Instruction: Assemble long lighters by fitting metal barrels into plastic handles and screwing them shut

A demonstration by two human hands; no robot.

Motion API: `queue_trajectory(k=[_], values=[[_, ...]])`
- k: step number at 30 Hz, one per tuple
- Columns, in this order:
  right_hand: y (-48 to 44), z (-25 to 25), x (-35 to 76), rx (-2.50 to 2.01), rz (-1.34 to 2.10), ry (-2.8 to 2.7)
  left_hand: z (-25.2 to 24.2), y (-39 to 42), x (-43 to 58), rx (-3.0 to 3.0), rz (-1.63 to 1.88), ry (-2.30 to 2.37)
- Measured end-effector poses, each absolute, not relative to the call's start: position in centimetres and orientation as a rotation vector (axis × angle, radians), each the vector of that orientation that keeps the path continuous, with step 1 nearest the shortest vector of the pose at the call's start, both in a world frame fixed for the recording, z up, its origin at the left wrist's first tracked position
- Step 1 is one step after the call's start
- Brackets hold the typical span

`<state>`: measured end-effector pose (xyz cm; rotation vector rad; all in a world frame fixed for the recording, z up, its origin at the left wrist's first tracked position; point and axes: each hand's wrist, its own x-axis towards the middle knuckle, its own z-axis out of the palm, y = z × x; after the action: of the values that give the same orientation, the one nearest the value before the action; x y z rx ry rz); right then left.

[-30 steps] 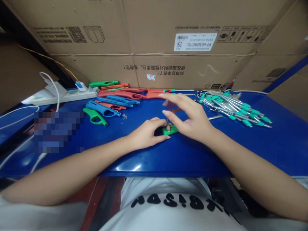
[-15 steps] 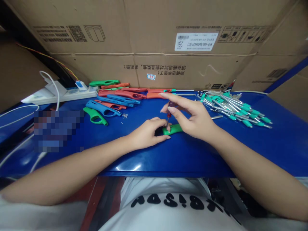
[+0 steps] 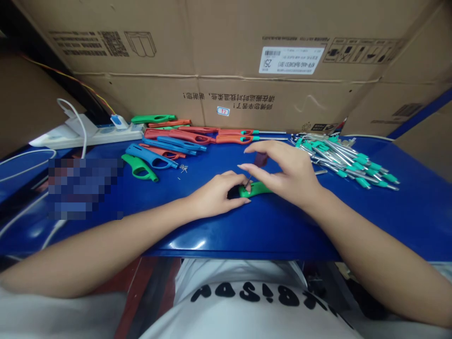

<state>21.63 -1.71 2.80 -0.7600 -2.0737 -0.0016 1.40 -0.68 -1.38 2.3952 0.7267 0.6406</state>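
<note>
My left hand [image 3: 226, 194] pinches one end of a green lighter casing [image 3: 259, 189] against the blue table. My right hand [image 3: 284, 169] is above the casing and holds a small screwdriver with a dark red handle [image 3: 260, 160]. The screwdriver leans toward my right palm, its thin shaft running down to the casing by my left fingertips. Thumb and index finger are apart around the handle; the other right fingers are hidden. Part of a metal tube [image 3: 320, 172] shows beyond my right hand.
Green, blue and red lighter casings [image 3: 151, 157] lie at the back left, with small screws [image 3: 183, 168] beside them. Two orange-red lighters with metal tubes [image 3: 233, 139] lie behind my hands. A pile of metal tubes with teal parts [image 3: 348, 160] is at right. A power strip [image 3: 102, 136] is at left.
The screwdriver has tipped from nearly upright to leaning right, and my right thumb and index finger have spread around its handle. My left hand stays on the green casing.
</note>
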Motion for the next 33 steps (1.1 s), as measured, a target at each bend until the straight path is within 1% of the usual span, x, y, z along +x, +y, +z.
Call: queue_trajectory(k=[2,6,8,11,12,16,17,22,23,27,28,29,33], values=[[-1.76,2.93,21.6,-0.76,-0.01,-2.08,-1.38,-0.68,1.4,2.397,0.644,0.73],[-1.88,3.22,21.42,-0.771,0.295,-2.046,-1.48,-0.63,1.37,2.395,0.644,0.722],[-1.86,3.26,21.48,-0.785,0.221,-2.024,-1.56,-0.6,1.35,2.404,0.654,0.718],[-1.86,3.27,21.6,-0.767,-0.034,-2.007,-1.65,-0.57,1.34,2.43,0.684,0.703],[-1.9,3.29,21.6,-0.759,-0.042,-2.017,-1.66,-0.56,1.34,2.436,0.687,0.699],[-2.15,3.46,21.49,-0.768,0.259,-2.102,-1.56,-0.53,1.33,2.435,0.661,0.698],[-2.18,3.51,21.51,-0.774,0.269,-2.11,-1.52,-0.53,1.33,2.436,0.654,0.697],[-2.01,3.57,21.81,-0.817,-0.115,-2.097,-1.39,-0.52,1.33,2.462,0.641,0.7],[-1.96,3.52,21.82,-0.809,-0.096,-2.112,-1.38,-0.52,1.32,2.464,0.644,0.7],[-1.83,3.3,21.69,-0.755,0.276,-2.137,-1.39,-0.49,1.31,2.465,0.663,0.692],[-1.8,3.27,21.68,-0.754,0.308,-2.123,-1.4,-0.48,1.31,2.469,0.664,0.692],[-1.77,3.27,21.7,-0.763,0.278,-2.106,-1.41,-0.47,1.31,2.476,0.662,0.694],[-1.81,3.43,21.77,-0.748,-0.028,-2.105,-1.46,-0.46,1.29,2.491,0.658,0.699]])
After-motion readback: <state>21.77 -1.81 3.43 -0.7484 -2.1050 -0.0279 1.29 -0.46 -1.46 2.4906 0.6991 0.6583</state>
